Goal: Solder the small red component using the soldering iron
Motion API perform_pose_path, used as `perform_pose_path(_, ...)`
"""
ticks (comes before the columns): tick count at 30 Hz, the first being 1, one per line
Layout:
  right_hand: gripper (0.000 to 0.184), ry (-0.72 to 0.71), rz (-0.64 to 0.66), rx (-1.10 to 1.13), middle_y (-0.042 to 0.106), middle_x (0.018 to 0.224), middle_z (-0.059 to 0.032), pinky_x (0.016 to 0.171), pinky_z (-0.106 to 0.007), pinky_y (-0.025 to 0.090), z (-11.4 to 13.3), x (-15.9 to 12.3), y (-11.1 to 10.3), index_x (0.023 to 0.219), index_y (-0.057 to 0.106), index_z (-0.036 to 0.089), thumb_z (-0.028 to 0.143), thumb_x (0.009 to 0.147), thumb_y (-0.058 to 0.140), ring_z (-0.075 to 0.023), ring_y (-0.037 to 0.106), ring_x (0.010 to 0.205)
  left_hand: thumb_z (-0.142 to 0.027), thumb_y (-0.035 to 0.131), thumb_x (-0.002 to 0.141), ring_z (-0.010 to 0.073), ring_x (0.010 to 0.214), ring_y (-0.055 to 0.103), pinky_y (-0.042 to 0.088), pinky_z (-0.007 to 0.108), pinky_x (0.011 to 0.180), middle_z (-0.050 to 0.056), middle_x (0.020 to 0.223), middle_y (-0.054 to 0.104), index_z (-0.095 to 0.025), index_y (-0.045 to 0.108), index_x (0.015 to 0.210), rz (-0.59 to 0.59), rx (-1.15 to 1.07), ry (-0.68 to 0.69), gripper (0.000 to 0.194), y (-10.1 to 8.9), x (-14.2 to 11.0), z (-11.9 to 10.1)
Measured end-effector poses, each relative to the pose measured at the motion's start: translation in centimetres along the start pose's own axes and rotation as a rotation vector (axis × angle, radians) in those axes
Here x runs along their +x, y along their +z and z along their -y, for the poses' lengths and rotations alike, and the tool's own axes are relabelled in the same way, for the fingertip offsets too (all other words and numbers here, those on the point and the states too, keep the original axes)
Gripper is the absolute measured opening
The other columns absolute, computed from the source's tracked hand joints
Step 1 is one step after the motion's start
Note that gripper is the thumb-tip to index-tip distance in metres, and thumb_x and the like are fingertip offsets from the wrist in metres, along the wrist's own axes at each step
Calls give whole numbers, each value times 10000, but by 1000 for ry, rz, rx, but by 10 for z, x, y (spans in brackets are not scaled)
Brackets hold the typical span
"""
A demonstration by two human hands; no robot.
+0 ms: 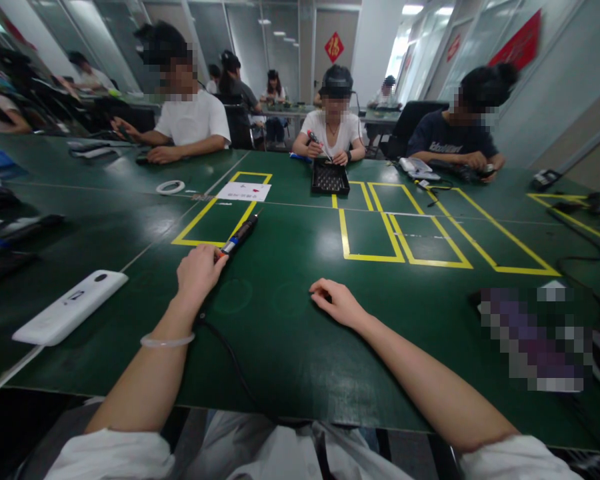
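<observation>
My left hand (203,268) rests on the green table, closed around a slim pen-shaped tool (240,235). The tool has a black front part, a silver and blue middle, a bit of orange by my fingers and a thin pointed tip aimed away from me. Its exact kind is not clear. Below my left wrist, a black cord (230,350) runs to the near table edge; whether it joins the tool is hidden. My right hand (337,301) lies on the table to the right, fingers loosely curled in, with nothing visible in them.
A white power bank (73,307) with a cable lies at left. Yellow tape (375,257) marks rectangles, with a paper sheet (245,192) on one. Across the table, a co-worker handles a tool over a black tray (330,190). A blurred-out object (530,340) lies at right.
</observation>
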State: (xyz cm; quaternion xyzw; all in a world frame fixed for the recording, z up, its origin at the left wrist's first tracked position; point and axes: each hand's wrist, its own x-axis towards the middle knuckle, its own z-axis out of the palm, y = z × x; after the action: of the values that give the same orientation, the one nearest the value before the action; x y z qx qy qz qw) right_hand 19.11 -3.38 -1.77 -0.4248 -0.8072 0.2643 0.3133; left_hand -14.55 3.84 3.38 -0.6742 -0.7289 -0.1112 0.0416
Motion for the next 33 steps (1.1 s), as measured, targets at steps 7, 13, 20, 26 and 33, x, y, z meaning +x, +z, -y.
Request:
perform_pose_path(7,137,10,7,25,629,815,-15,710,-267,447,1,0,1,1021,571,203,204,887,542,-150,579,739,-480,480,878,188,900,634,476,294,833,51,984,688,-184,616,1065,246,-662,374,376,5,-29,-66)
perform_pose_path(13,358,-25,45,85,615,812,11,702,-254,448,1,-1,-1,1227,467,219,208,879,550,-131,574,697,-398,476,895,167,873,609,460,284,802,43,998,668,-223,590,1261,564,-783,607,421,11,-53,-114)
perform_pose_path(20,110,-57,51,26,616,852,-17,695,-249,441,-1,0,2,987,559,197,241,886,559,-145,567,743,-353,550,862,152,845,598,463,278,776,43,921,635,-163,431,1379,723,-1020,524,563,21,-64,-129)
perform_pose_path(26,123,22,-3,120,604,759,6,635,-227,413,-2,0,2,959,552,185,281,886,576,-130,558,665,-334,555,867,149,875,607,476,273,789,49,1017,639,-189,549,1195,563,-992,560,359,19,-71,-127)
perform_pose_path(33,204,70,-6,206,639,715,6,598,-214,391,-5,1,0,899,581,173,373,916,545,-120,555,619,-287,553,869,154,904,588,473,288,821,34,998,600,-208,604,1036,313,-836,697,192,8,-78,-131)
